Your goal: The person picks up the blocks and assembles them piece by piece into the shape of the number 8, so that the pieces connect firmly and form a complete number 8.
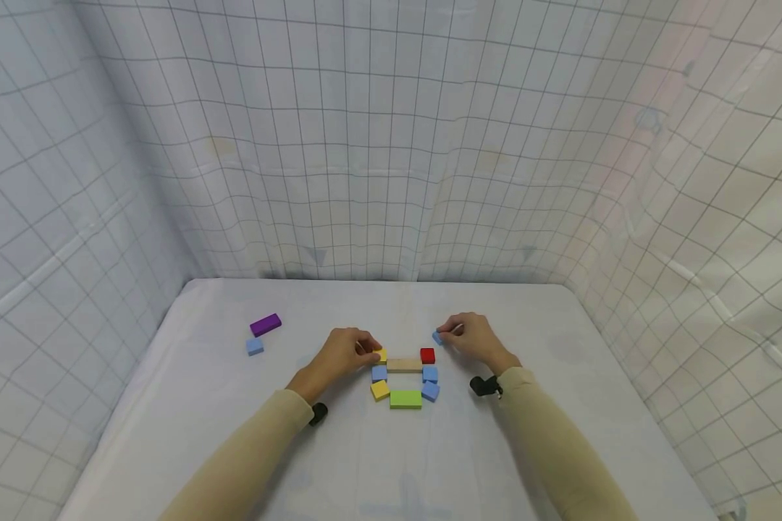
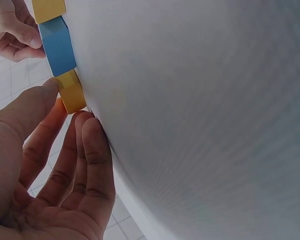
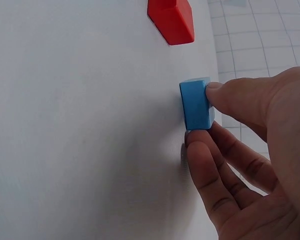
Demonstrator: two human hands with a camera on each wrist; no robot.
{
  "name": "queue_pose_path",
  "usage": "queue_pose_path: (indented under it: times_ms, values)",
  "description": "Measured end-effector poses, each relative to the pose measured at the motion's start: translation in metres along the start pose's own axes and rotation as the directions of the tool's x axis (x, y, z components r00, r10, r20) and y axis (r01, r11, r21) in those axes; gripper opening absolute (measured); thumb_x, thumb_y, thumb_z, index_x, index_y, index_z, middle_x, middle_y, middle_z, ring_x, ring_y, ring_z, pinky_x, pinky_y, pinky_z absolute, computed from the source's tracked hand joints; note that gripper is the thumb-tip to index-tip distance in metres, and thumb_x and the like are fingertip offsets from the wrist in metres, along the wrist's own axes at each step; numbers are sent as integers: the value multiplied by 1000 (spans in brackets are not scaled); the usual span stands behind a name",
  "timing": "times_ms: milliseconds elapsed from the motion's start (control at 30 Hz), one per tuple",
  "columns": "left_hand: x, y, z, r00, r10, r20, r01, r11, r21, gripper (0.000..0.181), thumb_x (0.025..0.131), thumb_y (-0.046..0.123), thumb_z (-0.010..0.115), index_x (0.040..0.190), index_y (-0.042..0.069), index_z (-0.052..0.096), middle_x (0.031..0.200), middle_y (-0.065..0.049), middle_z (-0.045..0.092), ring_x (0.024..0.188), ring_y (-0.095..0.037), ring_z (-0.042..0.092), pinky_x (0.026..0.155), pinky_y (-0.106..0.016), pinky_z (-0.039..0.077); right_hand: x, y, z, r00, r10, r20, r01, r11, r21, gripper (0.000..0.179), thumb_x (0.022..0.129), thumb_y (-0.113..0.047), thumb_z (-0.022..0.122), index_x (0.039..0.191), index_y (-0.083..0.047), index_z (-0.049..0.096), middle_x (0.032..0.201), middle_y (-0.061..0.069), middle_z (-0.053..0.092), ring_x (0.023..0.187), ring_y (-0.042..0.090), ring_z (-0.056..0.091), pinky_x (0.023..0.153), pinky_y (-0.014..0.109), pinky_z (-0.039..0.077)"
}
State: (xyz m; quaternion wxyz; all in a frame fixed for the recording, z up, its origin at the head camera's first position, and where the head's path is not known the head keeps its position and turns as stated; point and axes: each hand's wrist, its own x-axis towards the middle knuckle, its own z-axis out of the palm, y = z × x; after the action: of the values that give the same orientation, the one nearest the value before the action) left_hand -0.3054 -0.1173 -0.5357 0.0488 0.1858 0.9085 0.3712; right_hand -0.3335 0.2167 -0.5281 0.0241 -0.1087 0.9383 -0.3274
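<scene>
With thumb and fingers my left hand (image 1: 344,353) pinches a yellow block (image 2: 72,92) at the far left corner of a block arrangement. A blue block (image 2: 58,47) touches that yellow one on its near side. My right hand (image 1: 474,339) holds another blue block (image 3: 196,104) between thumb and fingers, just beyond a red block (image 1: 427,355). A gap separates the held blue block from the red one. Between the two sides lies a natural wood block (image 1: 405,366); a light green block (image 1: 406,399) lies nearest the body.
Along the sides sit a second yellow block (image 1: 381,391) and blue blocks (image 1: 430,374), some turned at an angle. Farther left on the white table (image 1: 169,434) lie a purple block (image 1: 266,324) and a blue block (image 1: 255,346). Gridded white curtains (image 1: 391,145) enclose the table.
</scene>
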Motion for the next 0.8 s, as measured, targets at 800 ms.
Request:
queue_pose_path:
  times_ms: [800]
  values:
    - [4,-12,2,998,60,-5,-60,998,-11,14,104,18,89,116,11,89,103,-4,81,92,-18,71,84,-32,64,4,-13,12,997,-69,37,68,997,33,20,106,-14,86,126,-13,88,119,9,85,105,23,80,99,45,71]
